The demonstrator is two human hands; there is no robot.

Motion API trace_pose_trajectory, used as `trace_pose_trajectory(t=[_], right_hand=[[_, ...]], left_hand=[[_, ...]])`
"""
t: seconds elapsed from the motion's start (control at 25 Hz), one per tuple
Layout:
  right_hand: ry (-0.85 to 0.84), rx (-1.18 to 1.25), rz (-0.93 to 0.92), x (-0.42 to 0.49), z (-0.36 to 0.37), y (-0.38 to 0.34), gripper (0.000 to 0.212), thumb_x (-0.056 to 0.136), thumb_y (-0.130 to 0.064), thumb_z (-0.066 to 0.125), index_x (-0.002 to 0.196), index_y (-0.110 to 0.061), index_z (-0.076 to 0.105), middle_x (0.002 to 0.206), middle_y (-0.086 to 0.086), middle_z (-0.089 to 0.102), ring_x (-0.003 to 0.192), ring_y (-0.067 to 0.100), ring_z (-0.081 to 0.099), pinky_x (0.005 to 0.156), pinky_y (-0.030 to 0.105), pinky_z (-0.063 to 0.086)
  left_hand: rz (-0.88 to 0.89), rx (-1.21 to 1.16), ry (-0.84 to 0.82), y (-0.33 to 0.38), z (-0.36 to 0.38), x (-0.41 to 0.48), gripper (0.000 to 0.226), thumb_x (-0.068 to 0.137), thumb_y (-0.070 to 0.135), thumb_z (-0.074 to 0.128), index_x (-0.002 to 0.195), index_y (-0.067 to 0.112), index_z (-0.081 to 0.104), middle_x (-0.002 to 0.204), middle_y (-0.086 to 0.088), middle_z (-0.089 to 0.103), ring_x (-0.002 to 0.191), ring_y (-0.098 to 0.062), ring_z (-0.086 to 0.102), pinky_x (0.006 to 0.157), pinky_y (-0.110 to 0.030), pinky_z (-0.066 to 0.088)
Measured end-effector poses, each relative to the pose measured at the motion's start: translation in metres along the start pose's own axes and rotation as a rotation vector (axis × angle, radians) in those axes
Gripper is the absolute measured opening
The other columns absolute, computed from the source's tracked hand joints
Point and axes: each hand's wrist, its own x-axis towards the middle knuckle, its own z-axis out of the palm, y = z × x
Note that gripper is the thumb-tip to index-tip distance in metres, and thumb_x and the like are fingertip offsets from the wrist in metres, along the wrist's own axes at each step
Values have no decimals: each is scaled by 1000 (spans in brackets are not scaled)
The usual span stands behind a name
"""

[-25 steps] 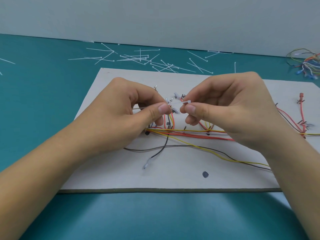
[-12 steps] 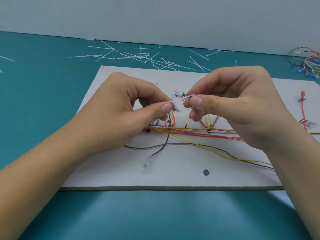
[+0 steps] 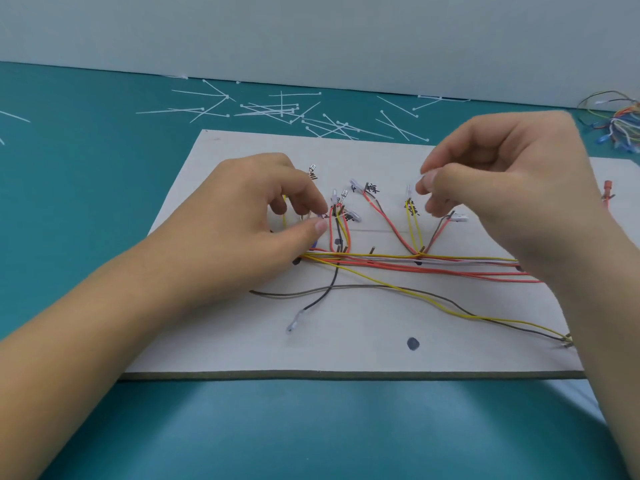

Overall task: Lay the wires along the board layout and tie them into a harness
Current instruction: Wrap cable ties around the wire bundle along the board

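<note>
Wires lay on the board, the red, yellow and white main run stretched left to right across its middle. Short branches rose from it toward the far edge and ended at terminals beside handwritten labels.

My left hand was over the left end of that run. Its thumb and forefinger were closed in a pinch on a small pale item, just beside a looped red-and-yellow branch. The item was too small to identify. The remaining fingers were curled under.

My right hand was raised above the right half of the board. Its thumb and forefinger pinched a small pale piece. Motion blur prevented me from telling what it was.

Nearer me, a loose yellow wire and a brown one trailed diagonally toward the board's right corner. A dark wire ended in a clear terminal. A black dot was marked near the front edge. A red terminal showed at the right, past my hand.

Beyond the board, white cable ties were scattered on the teal table. A tangle of spare wires lay at the far right.
</note>
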Motion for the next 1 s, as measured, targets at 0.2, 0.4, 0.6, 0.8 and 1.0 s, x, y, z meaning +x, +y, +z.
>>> trace_pose_trajectory(t=[0.2,0.4,0.6,0.8,1.0], right_hand=[[42,-165,34,2,-8,2,10,63,-14,63,67,-12,71,62,8,71,49,16,68,53,29,55],[-44,-254,71,1,-3,0,8,67,-10,67,63,-16,71,56,5,69,51,20,69,55,35,57],[-115,-331,63,2,2,3,15,71,-4,68,63,-16,70,56,7,68,61,33,70,64,46,61],[-97,-332,99,5,-11,4,13,73,-6,68,65,-17,71,55,4,69,49,13,67,53,22,50],[-117,-325,114,4,-6,3,15,73,-4,66,65,-15,71,59,8,71,52,19,69,56,31,57]], left_hand=[[-79,71,-14,3,9,3,11,88,25,71,90,32,80,96,11,62,89,1,54,70,-5,36],[-158,55,9,7,12,5,13,85,23,72,83,33,80,94,13,62,86,-1,54,66,-6,37],[-213,137,51,9,20,3,18,90,25,66,92,38,80,96,18,59,86,-6,51,79,-31,43],[-280,109,55,11,20,6,17,87,28,69,93,39,80,88,20,62,77,-2,57,68,-27,43],[-310,70,13,10,16,10,9,84,32,76,89,39,80,84,11,66,67,-3,59,54,-19,38]])
